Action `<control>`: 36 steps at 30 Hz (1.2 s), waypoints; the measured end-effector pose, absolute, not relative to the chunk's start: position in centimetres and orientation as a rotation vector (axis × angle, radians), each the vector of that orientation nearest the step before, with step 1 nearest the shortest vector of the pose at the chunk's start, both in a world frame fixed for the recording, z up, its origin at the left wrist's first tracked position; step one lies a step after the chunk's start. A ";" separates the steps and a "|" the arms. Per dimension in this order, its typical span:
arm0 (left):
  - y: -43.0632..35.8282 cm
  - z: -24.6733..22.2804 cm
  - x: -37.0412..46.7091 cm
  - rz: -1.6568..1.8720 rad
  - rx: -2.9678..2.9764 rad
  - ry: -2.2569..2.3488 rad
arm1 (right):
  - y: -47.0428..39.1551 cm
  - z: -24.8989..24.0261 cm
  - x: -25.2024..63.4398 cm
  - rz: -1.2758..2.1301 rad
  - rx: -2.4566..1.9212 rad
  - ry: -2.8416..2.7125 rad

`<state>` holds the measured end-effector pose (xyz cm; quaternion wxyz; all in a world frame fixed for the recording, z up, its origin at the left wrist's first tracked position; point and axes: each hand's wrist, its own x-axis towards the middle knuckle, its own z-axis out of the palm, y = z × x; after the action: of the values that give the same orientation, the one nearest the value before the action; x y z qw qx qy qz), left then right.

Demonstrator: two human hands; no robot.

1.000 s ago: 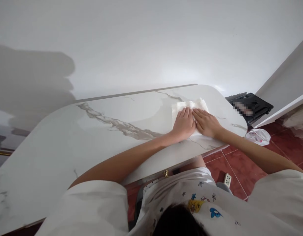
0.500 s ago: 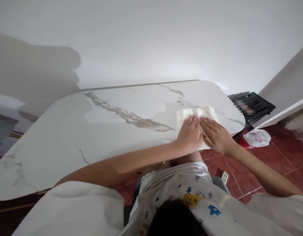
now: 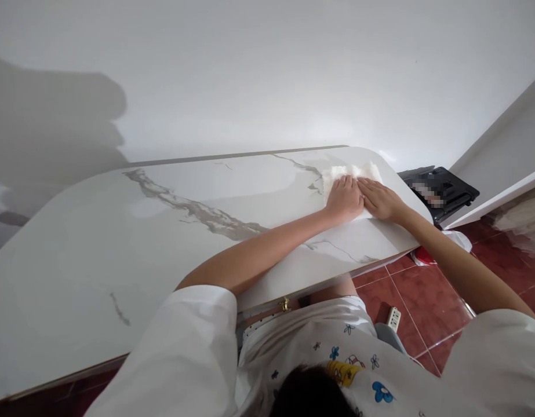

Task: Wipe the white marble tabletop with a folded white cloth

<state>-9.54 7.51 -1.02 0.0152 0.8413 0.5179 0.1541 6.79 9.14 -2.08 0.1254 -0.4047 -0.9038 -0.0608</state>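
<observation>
A crumpled white wipe [image 3: 371, 170], cloth or paper, lies on the white marble-patterned tabletop [image 3: 171, 255] near its rounded right end. My left hand [image 3: 345, 198] rests flat on the wipe, fingers stretched toward the wall. Beside it, my right hand [image 3: 379, 198] presses flat on the same piece, its fingers angled to the left. The fingertips of both hands nearly meet. The part of the wipe under my palms is hidden.
The white wall [image 3: 267, 75] runs along the table's far edge. A black case [image 3: 445, 188] stands past the right end. On the red tiled floor [image 3: 424, 295] lie a white power strip [image 3: 393, 318] and a white-and-red bag [image 3: 461, 240].
Both hands have slid the wipe away from me, from the table's near edge toward the wall. My arms reach farther over the tabletop.
</observation>
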 end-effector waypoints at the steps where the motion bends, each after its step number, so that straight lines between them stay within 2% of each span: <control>1: 8.6 -1.1 -9.9 0.504 2.603 1.637 | 10.6 -2.1 6.4 -0.158 -1.170 -2.645; 13: 20.0 -1.7 -15.3 0.630 2.499 1.855 | 24.1 -1.6 -0.4 0.023 -1.145 -2.712; 20: 23.4 -1.9 -14.2 0.655 2.486 1.911 | 28.2 -2.0 0.5 0.056 -1.093 -2.711; 28: 23.0 -1.4 -11.4 0.595 2.481 1.893 | 27.5 -2.2 3.4 0.053 -1.176 -2.662; 36: 18.9 -1.4 -10.1 0.527 2.559 1.781 | 22.1 -2.2 5.5 -0.009 -1.253 -2.651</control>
<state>-10.05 18.90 -1.38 -0.0102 0.8092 0.5633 0.1666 5.48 22.13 -2.19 0.1045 -0.4251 -0.8991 -0.0030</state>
